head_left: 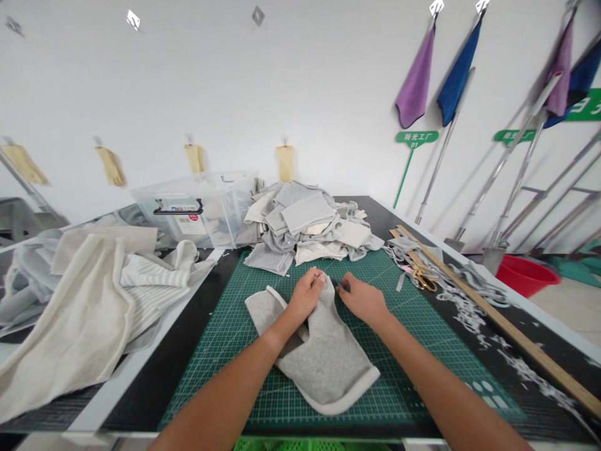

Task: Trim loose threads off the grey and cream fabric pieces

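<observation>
A grey fabric piece (331, 357) with pale rolled edges lies partly folded on the green cutting mat (220, 351). My left hand (307, 291) pinches its upper corner and lifts that part a little off the mat. Just right of this corner, my right hand (364, 299) is closed around a small dark tool (346, 287). Most of the tool is hidden by the fingers, so its kind does not show. Its near end is close to the fabric's edge; whether they touch I cannot tell.
Behind the hands rises a pile of grey and cream fabric pieces (305, 219), beside a clear plastic box (188, 207). More cloth (84, 300) covers the left side. On the right lie gold-handled scissors (422, 279), a long wooden ruler (507, 332) and white scraps (464, 307).
</observation>
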The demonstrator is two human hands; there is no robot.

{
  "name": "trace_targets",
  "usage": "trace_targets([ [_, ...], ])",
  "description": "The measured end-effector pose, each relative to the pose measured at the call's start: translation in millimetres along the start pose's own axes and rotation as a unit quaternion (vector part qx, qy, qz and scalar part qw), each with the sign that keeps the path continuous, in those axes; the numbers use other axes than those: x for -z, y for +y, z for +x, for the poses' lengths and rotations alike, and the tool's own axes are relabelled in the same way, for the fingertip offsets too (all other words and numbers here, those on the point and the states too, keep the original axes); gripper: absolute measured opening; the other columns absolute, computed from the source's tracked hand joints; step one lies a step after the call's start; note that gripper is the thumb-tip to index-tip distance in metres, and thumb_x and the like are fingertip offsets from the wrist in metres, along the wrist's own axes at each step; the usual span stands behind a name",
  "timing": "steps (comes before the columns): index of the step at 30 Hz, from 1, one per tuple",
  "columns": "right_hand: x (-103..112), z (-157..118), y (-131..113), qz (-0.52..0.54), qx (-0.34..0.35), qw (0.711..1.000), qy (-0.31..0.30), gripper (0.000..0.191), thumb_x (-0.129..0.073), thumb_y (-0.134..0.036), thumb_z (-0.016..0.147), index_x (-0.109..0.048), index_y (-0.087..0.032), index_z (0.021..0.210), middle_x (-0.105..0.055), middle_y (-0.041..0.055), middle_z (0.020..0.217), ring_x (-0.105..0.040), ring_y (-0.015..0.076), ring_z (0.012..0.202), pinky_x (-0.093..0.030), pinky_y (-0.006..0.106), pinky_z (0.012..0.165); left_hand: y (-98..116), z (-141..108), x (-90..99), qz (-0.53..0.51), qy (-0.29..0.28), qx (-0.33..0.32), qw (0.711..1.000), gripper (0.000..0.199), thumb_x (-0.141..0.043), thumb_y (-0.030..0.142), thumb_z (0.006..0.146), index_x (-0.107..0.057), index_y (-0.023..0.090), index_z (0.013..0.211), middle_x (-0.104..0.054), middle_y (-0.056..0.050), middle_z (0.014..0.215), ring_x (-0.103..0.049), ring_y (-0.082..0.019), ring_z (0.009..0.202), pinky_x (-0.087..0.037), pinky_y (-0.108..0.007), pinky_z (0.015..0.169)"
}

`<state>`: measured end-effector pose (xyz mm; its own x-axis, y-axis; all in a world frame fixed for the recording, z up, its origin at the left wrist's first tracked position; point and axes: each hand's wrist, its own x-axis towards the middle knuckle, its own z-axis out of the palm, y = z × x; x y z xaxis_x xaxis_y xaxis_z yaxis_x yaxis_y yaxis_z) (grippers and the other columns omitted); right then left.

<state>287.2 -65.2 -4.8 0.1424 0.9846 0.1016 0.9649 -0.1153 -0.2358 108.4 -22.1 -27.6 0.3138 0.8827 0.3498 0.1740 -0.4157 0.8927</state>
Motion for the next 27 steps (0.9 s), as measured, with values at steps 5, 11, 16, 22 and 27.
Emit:
trace_targets([
  [5,13,2,0,0.102,0.071,0.987,0.104,0.026,-0.05,-0.044,0.096,-0.063,-0.023,0.099,-0.065,0.0063,0.095,-0.062,0.0218,0.092,-0.042,0.031,0.08,-2,-2,-0.1,0.012,0.01,0.004,1.0,0.019,-0.054,0.039,0.095,-0.055,0.02,0.099,-0.047,0.006,0.067,-0.045,-0.011,0.064,-0.033,-0.023,0.063],
  [11,22,2,-10,0.355,0.151,0.922,0.01,0.03,-0.051,-0.048,0.093,-0.067,-0.022,0.09,-0.069,0.0003,0.083,-0.062,0.0179,0.078,-0.044,0.027,0.072,9,-4,-0.7,0.017,-0.005,0.009,1.0,0.022,-0.053,0.043,0.095,-0.054,0.021,0.097,-0.046,0.007,0.063,-0.043,-0.011,0.058,-0.031,-0.022,0.059],
  [16,19,8,-2,0.408,0.133,0.903,0.019,0.025,-0.053,-0.043,0.09,-0.066,-0.021,0.09,-0.066,-0.0003,0.078,-0.059,0.0168,0.073,-0.044,0.027,0.068,26,-6,4.9,0.082,-0.008,0.011,0.997,0.015,-0.055,0.034,0.092,-0.058,0.024,0.102,-0.055,0.005,0.069,-0.05,-0.013,0.063,-0.033,-0.023,0.062],
  [22,32,13,4,0.503,0.074,0.849,0.143,0.031,-0.056,-0.051,0.089,-0.062,-0.02,0.092,-0.057,-0.0017,0.072,-0.053,0.0148,0.067,-0.044,0.024,0.062,50,-13,25.6,0.26,0.018,-0.019,0.965,0.016,-0.059,0.019,0.084,-0.066,0.028,0.094,-0.067,0.001,0.08,-0.059,-0.019,0.073,-0.035,-0.027,0.068],
  [27,56,13,11,0.557,0.041,0.782,0.275,0.032,-0.062,-0.05,0.087,-0.061,-0.019,0.094,-0.056,-0.0024,0.079,-0.05,0.0116,0.068,-0.042,0.022,0.062,68,-14,52.9,0.358,0.067,-0.039,0.931,0.017,-0.057,0.015,0.084,-0.066,0.025,0.095,-0.07,-0.006,0.094,-0.063,-0.027,0.094,-0.04,-0.032,0.08],
])
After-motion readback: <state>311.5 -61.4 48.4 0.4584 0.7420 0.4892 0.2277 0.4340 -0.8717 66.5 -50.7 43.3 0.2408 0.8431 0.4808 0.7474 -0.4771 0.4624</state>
